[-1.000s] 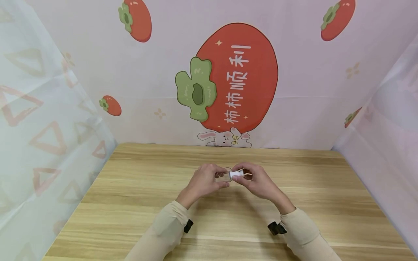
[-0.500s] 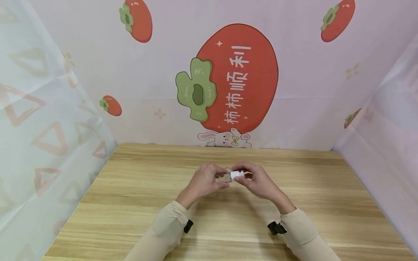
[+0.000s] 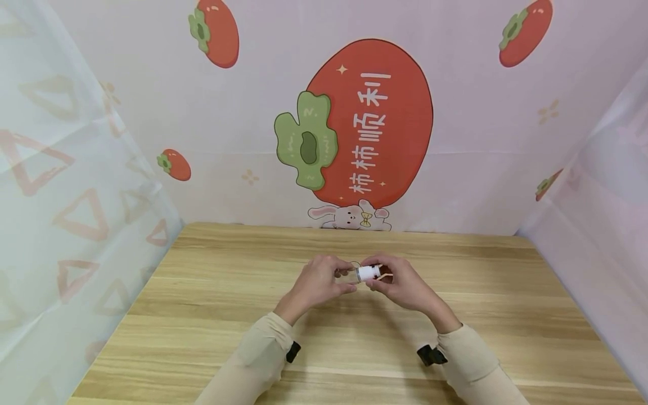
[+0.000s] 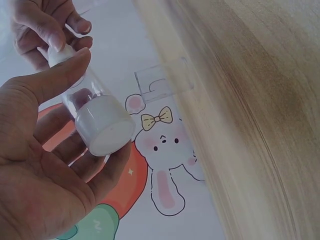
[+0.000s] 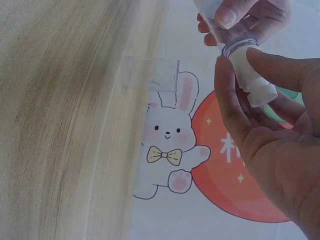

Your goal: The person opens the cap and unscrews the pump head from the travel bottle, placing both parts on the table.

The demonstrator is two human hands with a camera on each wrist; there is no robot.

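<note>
Head view, bottle point(image 3: 351, 276) crosswise, white top point(image 3: 368, 273) pointing right, left hand point(image 3: 318, 280) with fingers round body, right hand point(image 3: 403, 284) pinching top.

Below the left hand point(image 3: 315, 279) and right hand point(image 3: 406, 283) lies a wood-grain surface point(image 3: 202, 298), beyond them a pale backdrop point(image 3: 466, 185) printed with a rabbit point(image 3: 344, 217) under a big red fruit point(image 3: 402, 129), and well left of the left hand a triangle-patterned sheet point(image 3: 37, 225).

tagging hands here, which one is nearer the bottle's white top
Right. The right hand grips the white top; the left hand holds the bottle farther along, off the white top.
</note>
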